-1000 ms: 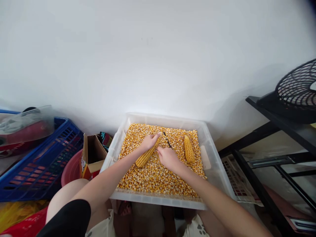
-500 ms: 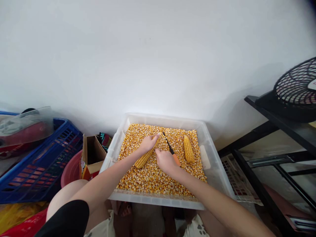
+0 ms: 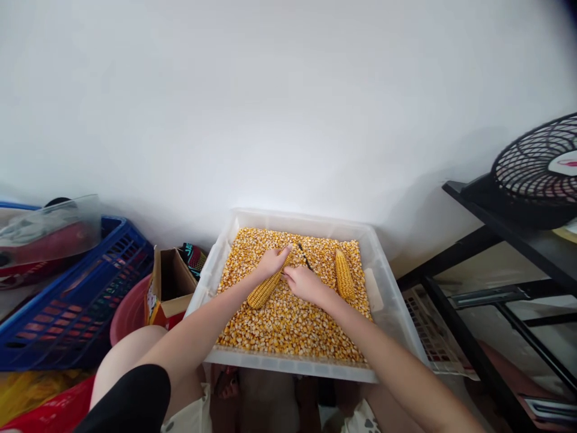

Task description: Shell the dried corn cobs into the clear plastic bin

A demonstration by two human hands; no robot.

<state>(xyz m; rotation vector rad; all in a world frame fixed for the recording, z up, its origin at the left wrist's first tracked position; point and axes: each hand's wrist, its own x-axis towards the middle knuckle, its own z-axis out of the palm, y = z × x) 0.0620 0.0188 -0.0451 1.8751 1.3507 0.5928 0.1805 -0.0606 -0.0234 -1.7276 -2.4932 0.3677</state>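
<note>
My left hand (image 3: 271,262) grips the far end of a corn cob (image 3: 262,293), its thick end jutting nearer me; my right hand (image 3: 303,282) curls just beside it (whether pinching anything, I can't tell). I expect the cob light, stiff, knobbly, best held mid-length.

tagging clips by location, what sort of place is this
Indoors, probably a cluttered corner of a home or storeroom, though I can't be sure: there's a plain white wall, a fan on a black frame, and a loaded blue plastic crate.
</note>
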